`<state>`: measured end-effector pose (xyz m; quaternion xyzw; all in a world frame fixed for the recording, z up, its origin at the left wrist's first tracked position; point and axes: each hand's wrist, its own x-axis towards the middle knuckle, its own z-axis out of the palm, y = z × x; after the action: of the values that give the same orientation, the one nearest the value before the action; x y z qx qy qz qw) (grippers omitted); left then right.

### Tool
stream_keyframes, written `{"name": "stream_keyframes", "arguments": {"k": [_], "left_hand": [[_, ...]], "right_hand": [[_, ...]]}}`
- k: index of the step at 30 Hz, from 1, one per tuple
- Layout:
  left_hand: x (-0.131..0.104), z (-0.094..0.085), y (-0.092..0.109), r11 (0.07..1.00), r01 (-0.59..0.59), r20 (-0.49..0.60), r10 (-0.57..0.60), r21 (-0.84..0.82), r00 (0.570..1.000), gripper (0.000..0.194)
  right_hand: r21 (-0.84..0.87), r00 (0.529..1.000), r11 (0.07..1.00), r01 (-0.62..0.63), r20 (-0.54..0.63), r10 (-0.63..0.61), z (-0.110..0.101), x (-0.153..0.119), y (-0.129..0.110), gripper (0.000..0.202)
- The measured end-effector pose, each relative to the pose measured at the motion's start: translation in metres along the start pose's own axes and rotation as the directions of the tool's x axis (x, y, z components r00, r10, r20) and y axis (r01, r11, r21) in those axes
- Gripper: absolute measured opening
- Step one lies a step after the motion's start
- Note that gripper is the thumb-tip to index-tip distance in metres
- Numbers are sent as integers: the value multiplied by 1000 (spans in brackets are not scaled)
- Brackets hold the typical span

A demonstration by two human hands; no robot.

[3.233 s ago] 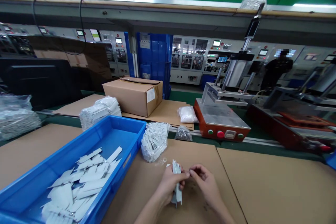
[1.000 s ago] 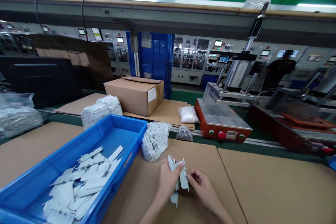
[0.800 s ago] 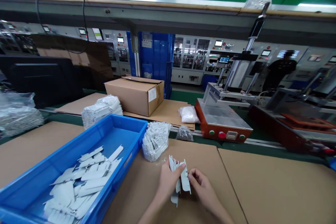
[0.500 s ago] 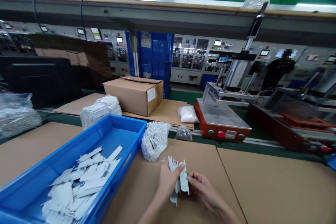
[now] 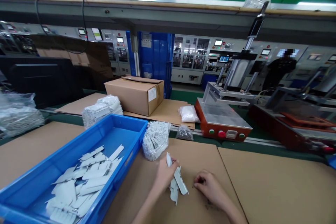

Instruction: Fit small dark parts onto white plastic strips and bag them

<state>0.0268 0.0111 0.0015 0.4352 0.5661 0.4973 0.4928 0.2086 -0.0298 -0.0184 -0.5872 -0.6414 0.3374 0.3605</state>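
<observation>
My left hand (image 5: pixel 166 172) is closed round several thin white plastic pieces (image 5: pixel 181 183), which fan out below and to the right of the fingers. Apart from them, to the right, my right hand (image 5: pixel 207 185) is low over the cardboard (image 5: pixel 191 213) with thumb and index finger pinched. Something small and dark may be at its fingertips, too small to name. Tiny dark bits (image 5: pixel 209 204) lie under that hand. A blue bin (image 5: pixel 128 157) at the left has many similar loose white pieces (image 5: pixel 91 171) in it.
Behind my hands stand a clear bag of white parts (image 5: pixel 156 140) and a small bag of dark bits (image 5: pixel 184 132). Farther back are a carton (image 5: pixel 133 94), a white bag (image 5: pixel 189 113) and an orange-based press (image 5: pixel 224 119). A person (image 5: pixel 280 66) is in the background.
My right hand has drawn away from the white pieces, moving slightly right with fingertips pinched. The pieces in my left hand have tilted and shifted a little left.
</observation>
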Motion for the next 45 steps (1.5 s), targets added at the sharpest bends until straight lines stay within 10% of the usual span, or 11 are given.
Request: {"name": "stream_keyframes", "arguments": {"k": [12, 24, 31, 45], "left_hand": [[-17, 12, 5, 996, 82, 352, -61, -44, 934, 20], [-17, 12, -1, 970, 184, 436, -98, -160, 895, 23], [-16, 17, -1, 797, 364, 313, -231, -482, 921, 29], [-15, 18, -7, 965, 107, 183, -63, -239, 981, 30]], "right_hand": [[579, 976, 786, -215, 108, 187, 15, 0, -20, 29], [376, 996, 925, 54, -81, -25, 19, -1, -25, 20], [417, 995, 908, 44, -100, -3, 21, -2, -27, 22], [471, 997, 881, 46, -69, -16, 37, -5, -27, 23]]}}
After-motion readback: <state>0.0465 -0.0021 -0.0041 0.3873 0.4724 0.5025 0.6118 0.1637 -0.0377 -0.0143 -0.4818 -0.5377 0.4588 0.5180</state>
